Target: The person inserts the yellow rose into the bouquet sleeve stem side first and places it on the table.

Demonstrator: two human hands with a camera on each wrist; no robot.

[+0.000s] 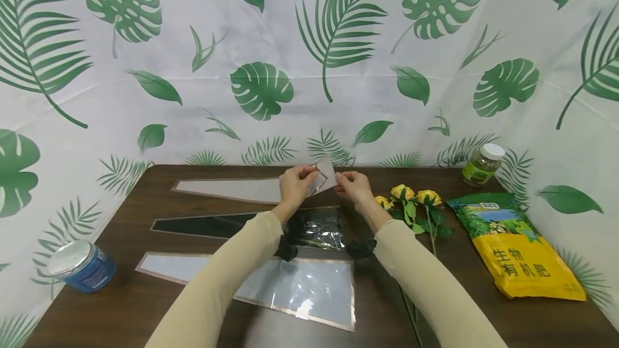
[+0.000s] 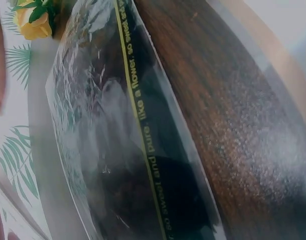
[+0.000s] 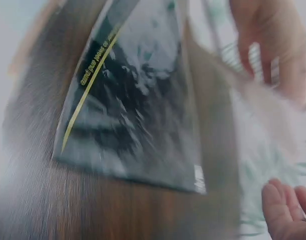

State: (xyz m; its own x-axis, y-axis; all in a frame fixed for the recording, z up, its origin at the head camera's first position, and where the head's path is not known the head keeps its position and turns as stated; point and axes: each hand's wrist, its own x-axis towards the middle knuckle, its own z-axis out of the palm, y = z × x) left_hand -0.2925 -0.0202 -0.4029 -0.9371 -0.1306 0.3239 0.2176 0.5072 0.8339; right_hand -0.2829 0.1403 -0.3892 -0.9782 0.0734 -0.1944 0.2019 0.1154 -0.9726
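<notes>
A white flower wrapping sleeve (image 1: 237, 189) with a copper-coloured border lies along the back of the table, its wide end (image 1: 328, 173) lifted and bent up. My left hand (image 1: 296, 187) pinches that end between thumb and fingers. At its right edge my right hand (image 1: 355, 189) has its thumb and fingertips closed together. Both hands are blurred in the right wrist view, where the raised sheet (image 3: 270, 112) reaches from the left hand (image 3: 270, 42) toward the right fingers (image 3: 283, 210). Below them lies a black sleeve (image 1: 205, 224) with yellow lettering and a crinkled clear part.
A third, pale sleeve (image 1: 314, 289) lies in front, partly under my left arm. Yellow roses (image 1: 403, 193) with long stems lie right of the hands. A yellow fertilizer bag (image 1: 527, 262) and a lidded jar (image 1: 483, 165) are farther right. A blue can (image 1: 89, 270) stands left.
</notes>
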